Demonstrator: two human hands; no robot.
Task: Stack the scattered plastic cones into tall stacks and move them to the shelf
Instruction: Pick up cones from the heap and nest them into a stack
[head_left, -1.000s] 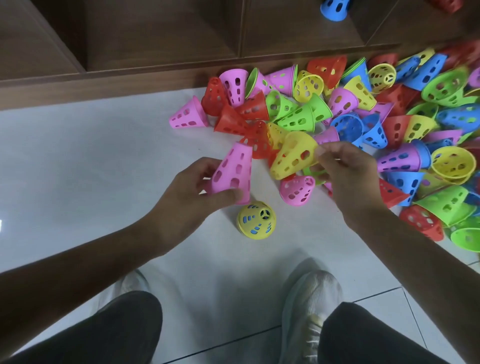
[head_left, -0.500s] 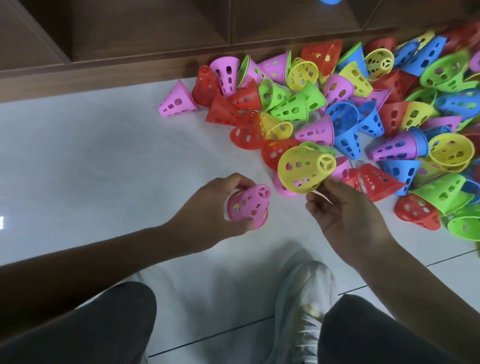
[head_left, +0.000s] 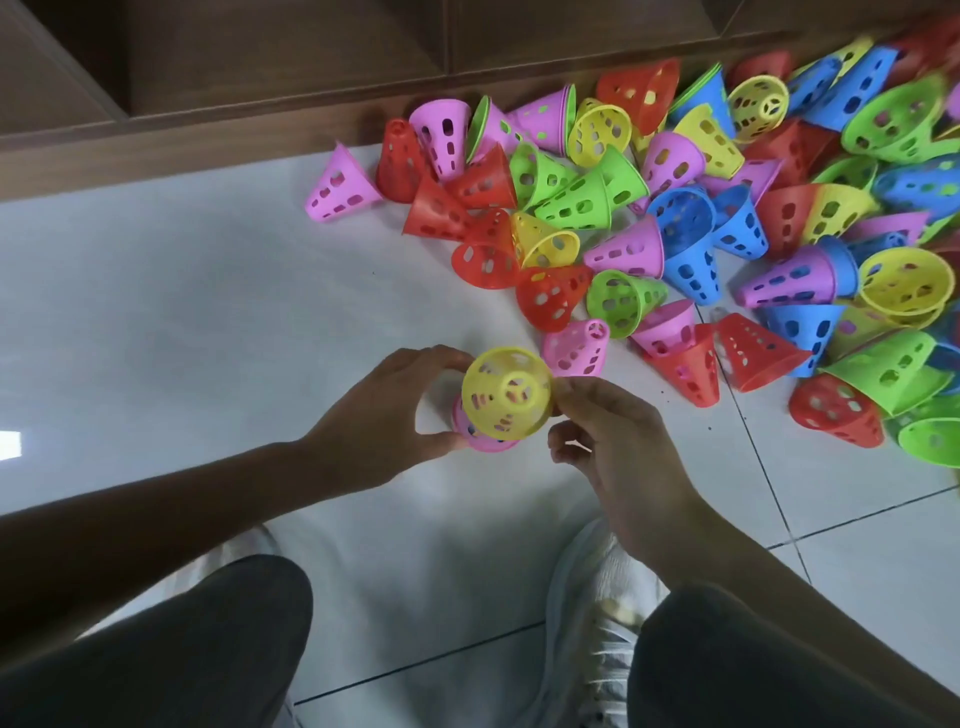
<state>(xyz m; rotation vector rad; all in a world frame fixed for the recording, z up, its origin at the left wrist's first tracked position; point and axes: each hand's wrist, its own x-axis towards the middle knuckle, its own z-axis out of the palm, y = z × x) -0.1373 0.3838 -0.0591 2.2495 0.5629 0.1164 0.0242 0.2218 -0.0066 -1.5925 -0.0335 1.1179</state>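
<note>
A short stack stands on the white floor in front of me: a yellow cone (head_left: 506, 392) sits on top of a pink cone (head_left: 480, 439), whose rim shows beneath it. My left hand (head_left: 384, 421) grips the pink cone from the left. My right hand (head_left: 608, 441) pinches the yellow cone's right edge. A big pile of scattered cones (head_left: 675, 218) in pink, red, green, yellow and blue covers the floor at the upper right. One loose pink cone (head_left: 576, 347) lies just beyond the stack.
The brown wooden shelf (head_left: 260, 67) runs along the far edge, its base board at floor level. My knees and white shoes (head_left: 602, 597) fill the near floor. Bare white tiles (head_left: 182, 291) lie to the left of the pile.
My right hand brought the yellow cone left and down over the pink cone. My left hand set the pink cone upright over the yellow cone that stood on the floor.
</note>
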